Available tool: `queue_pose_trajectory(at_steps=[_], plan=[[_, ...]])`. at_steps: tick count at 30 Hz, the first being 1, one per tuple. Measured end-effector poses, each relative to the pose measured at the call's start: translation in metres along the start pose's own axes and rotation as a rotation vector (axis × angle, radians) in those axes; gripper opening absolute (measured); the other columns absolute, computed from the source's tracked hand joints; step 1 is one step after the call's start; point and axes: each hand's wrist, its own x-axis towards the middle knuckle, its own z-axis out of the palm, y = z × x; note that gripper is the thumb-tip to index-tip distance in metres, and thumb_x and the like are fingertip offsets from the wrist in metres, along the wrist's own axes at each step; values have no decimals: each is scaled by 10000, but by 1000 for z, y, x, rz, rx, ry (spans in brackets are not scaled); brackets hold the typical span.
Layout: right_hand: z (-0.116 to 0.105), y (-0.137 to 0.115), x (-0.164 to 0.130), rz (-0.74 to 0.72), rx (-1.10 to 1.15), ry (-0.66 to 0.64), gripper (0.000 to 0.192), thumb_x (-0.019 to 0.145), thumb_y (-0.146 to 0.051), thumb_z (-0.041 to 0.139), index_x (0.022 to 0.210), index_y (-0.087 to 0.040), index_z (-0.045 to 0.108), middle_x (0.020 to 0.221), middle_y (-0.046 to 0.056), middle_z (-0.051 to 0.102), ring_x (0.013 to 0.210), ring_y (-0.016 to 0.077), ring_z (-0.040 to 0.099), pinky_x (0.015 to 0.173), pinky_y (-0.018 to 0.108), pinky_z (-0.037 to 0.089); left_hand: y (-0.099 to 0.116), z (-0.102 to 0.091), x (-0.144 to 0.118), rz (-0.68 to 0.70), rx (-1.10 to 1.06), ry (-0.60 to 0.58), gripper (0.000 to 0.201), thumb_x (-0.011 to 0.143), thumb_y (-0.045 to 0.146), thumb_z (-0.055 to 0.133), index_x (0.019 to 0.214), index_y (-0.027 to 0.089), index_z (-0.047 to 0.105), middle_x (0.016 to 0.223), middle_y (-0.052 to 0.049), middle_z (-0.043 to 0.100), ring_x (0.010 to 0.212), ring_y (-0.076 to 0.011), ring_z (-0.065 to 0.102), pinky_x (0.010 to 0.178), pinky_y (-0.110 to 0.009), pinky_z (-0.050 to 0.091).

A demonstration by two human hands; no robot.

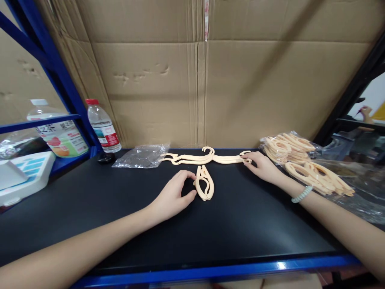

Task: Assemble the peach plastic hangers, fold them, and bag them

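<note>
A beige folding clothes hanger (pixel 192 158) lies unfolded along the back of the black tabletop, its hook pointing towards the cardboard. My right hand (pixel 263 165) has its fingers closed at that hanger's right end, partly covering it. In front of the hook rests a second beige hanger (pixel 211 185), folded up small. Beside it is my left hand (pixel 173 194), thumb and fingers apart, the tips at the folded hanger's left edge. Its wrist and forearm come in from the lower left.
Bagged folded hangers (pixel 287 146) are piled at the right, with more hangers (pixel 319 176) in clear plastic before them. An empty plastic bag (pixel 141 155), a small black object (pixel 106 157) and a red-capped bottle (pixel 104 128) stand back left. Cardboard (pixel 150 88) walls the rear.
</note>
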Motion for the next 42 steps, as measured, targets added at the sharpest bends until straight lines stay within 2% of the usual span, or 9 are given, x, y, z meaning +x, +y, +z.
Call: queue_pose_trajectory(at_steps=[8, 16, 25, 29, 35, 42], plan=[[6, 4, 0, -61, -20, -45, 300, 855, -236, 478, 1102, -164, 632, 1089, 122, 632, 1054, 269, 548, 935, 468, 452, 1, 0, -1, 18, -15, -22, 262, 777, 175, 539, 1034, 224, 521, 1088, -56, 593, 1036, -227, 557, 936, -408, 447], [7, 1, 2, -60, 21, -73, 241, 866, -241, 498, 1050, -184, 642, 1041, 111, 613, 1017, 253, 536, 909, 443, 448, 0, 2, -1, 24, -20, -14, 278, 765, 156, 543, 1035, 214, 513, 1095, -55, 586, 1049, -220, 553, 951, -388, 436], [9, 0, 4, -5, 64, -60, 188, 868, -313, 511, 790, -205, 643, 850, 76, 634, 883, 242, 559, 797, 395, 458, -3, 1, -2, 17, -30, -27, 264, 779, 168, 541, 1039, 208, 512, 1094, -55, 579, 1044, -213, 541, 944, -387, 425], [5, -5, 4, 32, 99, -13, 167, 855, -331, 520, 805, -207, 619, 879, 70, 645, 879, 237, 581, 786, 376, 460, -4, 1, 0, -15, -41, -10, 264, 776, 182, 548, 1038, 206, 523, 1091, -55, 589, 1039, -218, 546, 941, -394, 422], [-6, -16, 3, 119, 182, -81, 177, 875, -338, 481, 855, -198, 588, 801, 34, 658, 705, 180, 590, 651, 298, 448, -8, 0, 3, -118, -140, 60, 227, 774, 222, 558, 1000, 206, 551, 1089, -50, 606, 1073, -223, 549, 985, -423, 399], [-14, -19, 3, 153, 247, -59, 192, 835, -363, 526, 863, -191, 607, 787, 37, 668, 685, 172, 595, 666, 301, 472, -17, -1, 8, -180, -286, 89, 210, 749, 225, 560, 957, 196, 547, 1083, -59, 589, 1091, -224, 545, 1006, -439, 395]])
